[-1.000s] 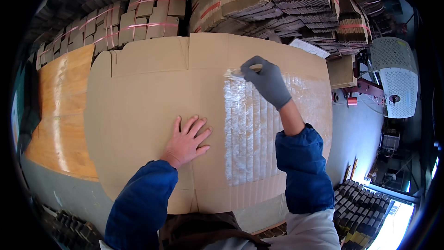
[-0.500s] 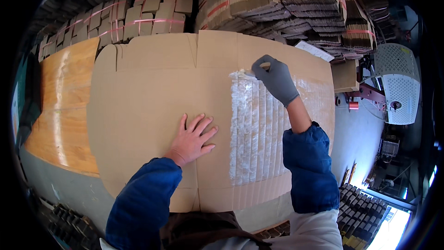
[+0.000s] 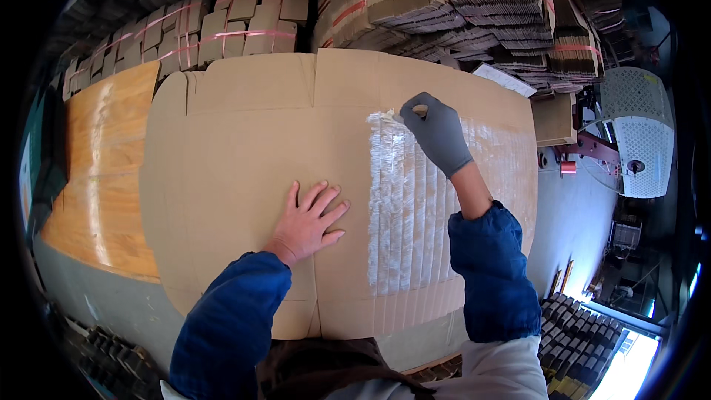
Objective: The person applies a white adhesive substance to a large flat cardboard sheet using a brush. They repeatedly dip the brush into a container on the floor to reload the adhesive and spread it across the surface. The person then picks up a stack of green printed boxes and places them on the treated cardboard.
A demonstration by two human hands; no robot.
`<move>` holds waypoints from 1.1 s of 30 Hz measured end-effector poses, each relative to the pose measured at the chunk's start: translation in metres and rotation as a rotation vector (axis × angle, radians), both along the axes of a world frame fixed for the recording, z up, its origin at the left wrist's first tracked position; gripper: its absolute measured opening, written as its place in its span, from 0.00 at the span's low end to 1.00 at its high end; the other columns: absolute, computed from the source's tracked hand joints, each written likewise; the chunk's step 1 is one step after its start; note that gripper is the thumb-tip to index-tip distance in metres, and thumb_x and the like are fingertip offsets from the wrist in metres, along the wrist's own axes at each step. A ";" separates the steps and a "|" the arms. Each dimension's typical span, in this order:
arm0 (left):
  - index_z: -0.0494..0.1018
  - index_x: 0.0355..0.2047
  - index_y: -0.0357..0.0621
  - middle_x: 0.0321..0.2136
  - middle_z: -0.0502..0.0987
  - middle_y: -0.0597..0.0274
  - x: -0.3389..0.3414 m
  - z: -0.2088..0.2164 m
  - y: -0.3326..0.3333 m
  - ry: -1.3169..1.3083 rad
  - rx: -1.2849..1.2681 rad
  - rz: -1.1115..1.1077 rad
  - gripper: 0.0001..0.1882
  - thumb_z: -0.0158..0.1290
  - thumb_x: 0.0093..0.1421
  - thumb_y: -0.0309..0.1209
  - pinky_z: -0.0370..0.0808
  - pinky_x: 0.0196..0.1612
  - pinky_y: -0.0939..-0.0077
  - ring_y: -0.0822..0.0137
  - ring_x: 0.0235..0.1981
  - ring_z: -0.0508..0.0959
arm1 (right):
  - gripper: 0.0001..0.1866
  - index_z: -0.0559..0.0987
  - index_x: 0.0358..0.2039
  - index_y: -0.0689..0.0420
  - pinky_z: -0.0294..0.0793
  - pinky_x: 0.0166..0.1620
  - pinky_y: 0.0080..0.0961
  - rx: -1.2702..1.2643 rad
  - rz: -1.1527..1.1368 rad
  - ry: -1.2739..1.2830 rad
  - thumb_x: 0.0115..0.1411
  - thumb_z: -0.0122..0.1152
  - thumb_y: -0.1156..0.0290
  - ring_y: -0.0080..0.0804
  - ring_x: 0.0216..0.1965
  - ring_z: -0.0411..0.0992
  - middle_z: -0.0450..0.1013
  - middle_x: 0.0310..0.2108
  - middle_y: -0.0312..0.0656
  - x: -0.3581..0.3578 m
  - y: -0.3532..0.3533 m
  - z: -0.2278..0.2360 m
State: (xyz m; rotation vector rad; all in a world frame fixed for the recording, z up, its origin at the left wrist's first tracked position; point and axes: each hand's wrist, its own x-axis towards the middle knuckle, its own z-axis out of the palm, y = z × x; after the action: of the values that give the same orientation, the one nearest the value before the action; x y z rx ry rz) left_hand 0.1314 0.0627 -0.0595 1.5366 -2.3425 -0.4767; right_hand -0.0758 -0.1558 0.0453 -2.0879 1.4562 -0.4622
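Note:
A large flat cardboard sheet (image 3: 244, 141) with flap cuts lies spread on the wooden table. My bare left hand (image 3: 307, 222) presses flat on its middle, fingers apart. My right hand (image 3: 437, 132), in a grey glove, pinches a small glue applicator whose pale tip (image 3: 391, 115) touches the sheet at the top of a band of shiny white glue stripes (image 3: 407, 207). The stripes run from the far part of the sheet down toward me, right of the left hand. Most of the applicator is hidden in the glove.
A glossy wooden tabletop (image 3: 96, 170) shows left of the sheet. Bundles of flat cardboard tied with pink straps (image 3: 252, 15) are stacked beyond and at far right (image 3: 503, 0). A white perforated machine housing (image 3: 637, 133) stands at right; dark stacked parts (image 3: 578, 341) sit lower right.
My right hand has moved slightly leftward along the sheet's far part, laying more glue at the band's top left. The left hand stays pressed in place.

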 end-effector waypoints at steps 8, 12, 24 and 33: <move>0.70 0.55 0.58 0.62 0.61 0.63 -0.001 0.002 0.001 0.005 0.010 -0.006 0.29 0.57 0.55 0.51 0.50 0.63 0.32 0.58 0.66 0.56 | 0.06 0.77 0.34 0.56 0.75 0.38 0.38 -0.145 -0.048 0.022 0.60 0.60 0.68 0.51 0.35 0.76 0.76 0.34 0.49 0.007 0.026 -0.010; 0.70 0.55 0.58 0.61 0.61 0.63 -0.001 0.002 0.001 -0.005 0.009 -0.001 0.29 0.57 0.55 0.51 0.50 0.63 0.32 0.58 0.66 0.56 | 0.06 0.77 0.34 0.57 0.75 0.37 0.39 -0.201 -0.017 -0.153 0.60 0.60 0.69 0.51 0.35 0.76 0.76 0.34 0.49 0.019 0.038 -0.009; 0.70 0.56 0.59 0.62 0.61 0.63 0.001 0.000 0.002 -0.004 0.019 -0.002 0.28 0.56 0.56 0.51 0.49 0.64 0.32 0.58 0.66 0.56 | 0.05 0.78 0.35 0.55 0.75 0.37 0.37 -0.164 -0.165 -0.005 0.60 0.60 0.70 0.50 0.35 0.76 0.75 0.34 0.48 0.001 0.041 -0.015; 0.70 0.56 0.59 0.62 0.61 0.63 0.001 0.000 0.000 0.004 0.023 0.004 0.29 0.56 0.56 0.51 0.49 0.64 0.32 0.59 0.66 0.55 | 0.04 0.77 0.35 0.54 0.76 0.35 0.40 -0.280 -0.119 -0.010 0.60 0.60 0.71 0.51 0.33 0.76 0.75 0.38 0.45 -0.017 0.062 -0.016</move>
State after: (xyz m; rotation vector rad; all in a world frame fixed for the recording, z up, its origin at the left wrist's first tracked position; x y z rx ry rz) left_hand 0.1319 0.0632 -0.0590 1.5490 -2.3390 -0.5073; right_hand -0.0928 -0.0937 0.0295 -2.2133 1.5926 -0.7605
